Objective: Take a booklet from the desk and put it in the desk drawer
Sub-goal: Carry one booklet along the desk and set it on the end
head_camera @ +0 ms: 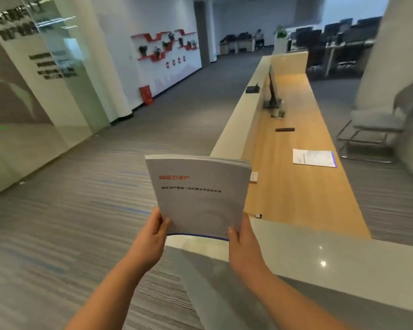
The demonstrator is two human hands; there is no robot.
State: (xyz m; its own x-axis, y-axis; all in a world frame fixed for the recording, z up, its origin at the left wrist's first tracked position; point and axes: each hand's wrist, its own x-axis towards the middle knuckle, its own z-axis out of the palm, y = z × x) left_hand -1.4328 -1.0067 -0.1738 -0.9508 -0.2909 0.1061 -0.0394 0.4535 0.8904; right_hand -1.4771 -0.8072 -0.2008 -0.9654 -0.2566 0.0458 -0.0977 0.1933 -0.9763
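A grey booklet (198, 194) with a red logo and dark lettering is held up in front of me, cover facing the camera. My left hand (153, 236) grips its lower left corner and my right hand (242, 244) grips its lower right corner. The booklet hangs over the corner of a white reception counter (320, 253). Beyond it runs the long wooden desk (293, 186) behind the counter. No drawer is visible.
On the desk lie a white paper (314, 158), a dark bar-shaped object (285, 129) and a monitor (272, 90). A grey chair (379, 122) stands to the right of the desk. Striped carpet (81, 198) covers the floor on the left, with glass doors (34, 91) beyond.
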